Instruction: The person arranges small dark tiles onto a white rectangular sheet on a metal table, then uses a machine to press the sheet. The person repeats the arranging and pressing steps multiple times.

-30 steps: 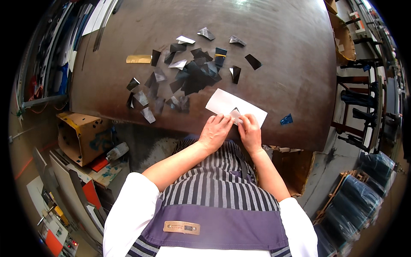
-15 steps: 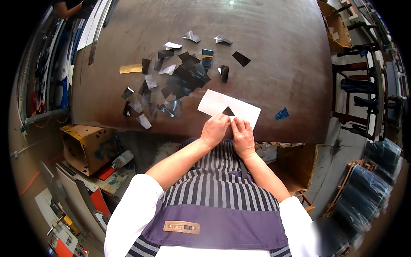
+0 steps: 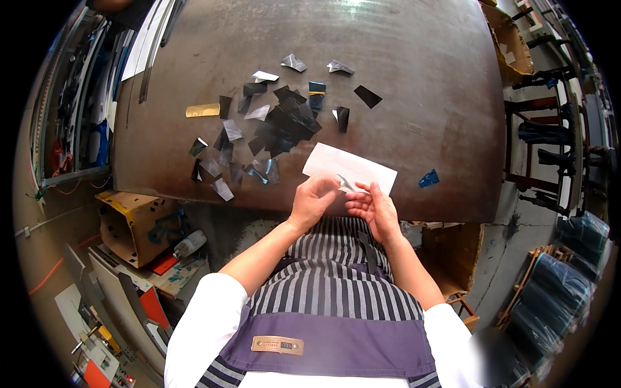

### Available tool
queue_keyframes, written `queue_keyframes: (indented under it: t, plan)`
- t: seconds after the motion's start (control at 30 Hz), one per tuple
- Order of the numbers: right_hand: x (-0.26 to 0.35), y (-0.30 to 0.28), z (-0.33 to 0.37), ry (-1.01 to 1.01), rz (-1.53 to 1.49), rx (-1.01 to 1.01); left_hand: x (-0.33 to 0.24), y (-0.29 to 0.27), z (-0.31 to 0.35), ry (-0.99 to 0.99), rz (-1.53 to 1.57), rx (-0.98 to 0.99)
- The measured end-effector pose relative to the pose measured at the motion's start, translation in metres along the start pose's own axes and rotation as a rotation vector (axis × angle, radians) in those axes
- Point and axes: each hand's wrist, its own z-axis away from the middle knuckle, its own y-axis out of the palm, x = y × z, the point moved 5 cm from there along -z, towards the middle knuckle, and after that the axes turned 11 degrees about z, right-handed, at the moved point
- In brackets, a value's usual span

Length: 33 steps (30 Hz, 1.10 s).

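1. Left hand [image 3: 314, 200] is resting half closed, thumb and forefinger coming together at the left edge of the piece [image 3: 350, 187]; they are apparently pinching it.
2. Right hand [image 3: 376, 208] is facing partly palm upward and standing half open, its lower fingers curling loosely. Its thumb is lying close to the piece's right end; whether it is gripping, this inspection cannot tell.
3. Small and thin, the piece is sitting between both hands, over the near part of the sheet [image 3: 352, 163]. It is showing grey and white surfaces and is bending at its left. Whether two layers are parting there, the view is not making clear.
4. Plain white, the sheet is lying aslant near the front edge of the table [image 3: 427, 129], partly hidden by the fingers.
5. Beyond it and leftward, the pile [image 3: 288, 123] of dark cuttings is spreading loosely; a blue scrap [image 3: 428, 178] is lying well apart at the right.
6. Handling, as judged: such thin material is calling for fingertip contact at the outermost edges, one hand steadying while the other is drawing slowly and at a low angle.
7. Risk, as judged: hurried pulling is inviting creases, curling or tearing. Full finger contact is inviting smudges, and working directly over the sheet is giving useful contrast for checking the edges.
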Motion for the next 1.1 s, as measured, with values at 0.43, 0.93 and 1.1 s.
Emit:
queue_keyframes:
  t: [0.43,0.93,1.1]
  plan:
    - [0.109,-0.025,-0.081,-0.764,0.956,-0.500,-0.026,-0.024,0.002,0.181,-0.416,-0.129]
    - [0.092,-0.018,-0.045,-0.970,1.299,-0.579,-0.056,-0.162,-0.069,0.003,-1.227,-0.543]
    - [0.070,-0.002,-0.029,-0.909,1.198,-0.440,-0.074,-0.164,-0.067,0.092,-1.317,-0.542]
